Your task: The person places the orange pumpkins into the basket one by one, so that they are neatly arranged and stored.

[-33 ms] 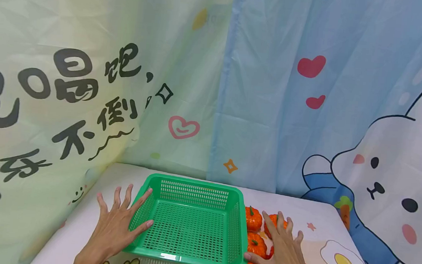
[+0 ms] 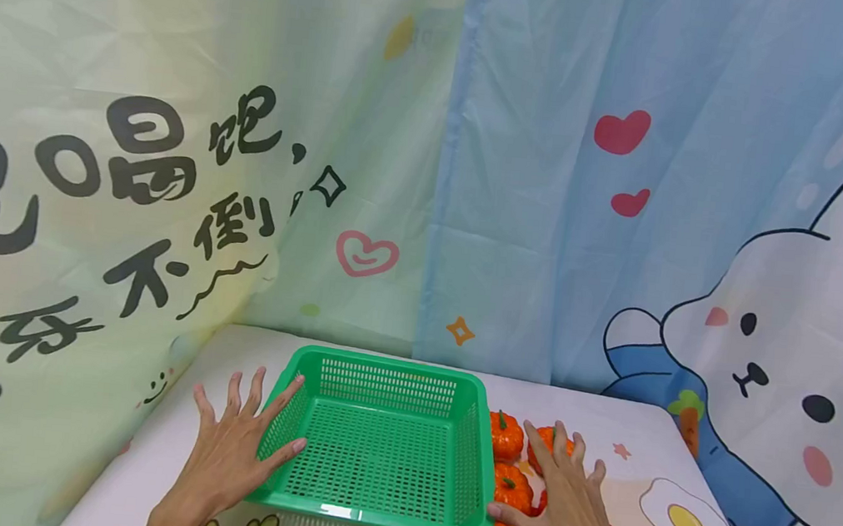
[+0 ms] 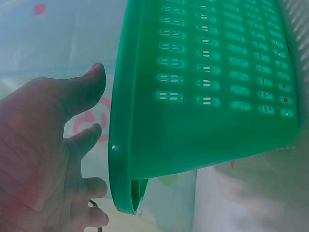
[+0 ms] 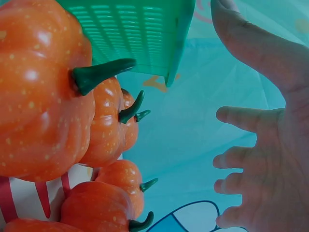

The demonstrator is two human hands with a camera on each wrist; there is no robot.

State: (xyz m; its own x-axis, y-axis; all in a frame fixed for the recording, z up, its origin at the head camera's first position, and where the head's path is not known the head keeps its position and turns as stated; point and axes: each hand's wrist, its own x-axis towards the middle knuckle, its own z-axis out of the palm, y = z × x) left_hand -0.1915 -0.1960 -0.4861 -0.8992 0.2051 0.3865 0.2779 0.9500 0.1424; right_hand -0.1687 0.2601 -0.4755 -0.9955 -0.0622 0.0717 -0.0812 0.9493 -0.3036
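A green plastic basket (image 2: 374, 459) with slotted walls sits on the table with nothing in it. On its left, my left hand (image 2: 228, 447) hovers with fingers spread; the left wrist view shows a gap between those fingers and the basket rim (image 3: 120, 121). To the right, my right hand (image 2: 569, 506) is held spread above several small orange pumpkins (image 2: 512, 486), its thumb near the basket's right front corner. Green stems top the shiny pumpkins (image 4: 43, 101) in the right wrist view, where the palm (image 4: 280, 159) stands apart from them. Neither hand holds anything.
A patterned cloth (image 2: 693, 516) with a fried-egg print covers the table. Behind and to the left hangs a printed curtain (image 2: 372, 142), close to the table's back edge. The pumpkins line the basket's right side, and the hand partly hides some.
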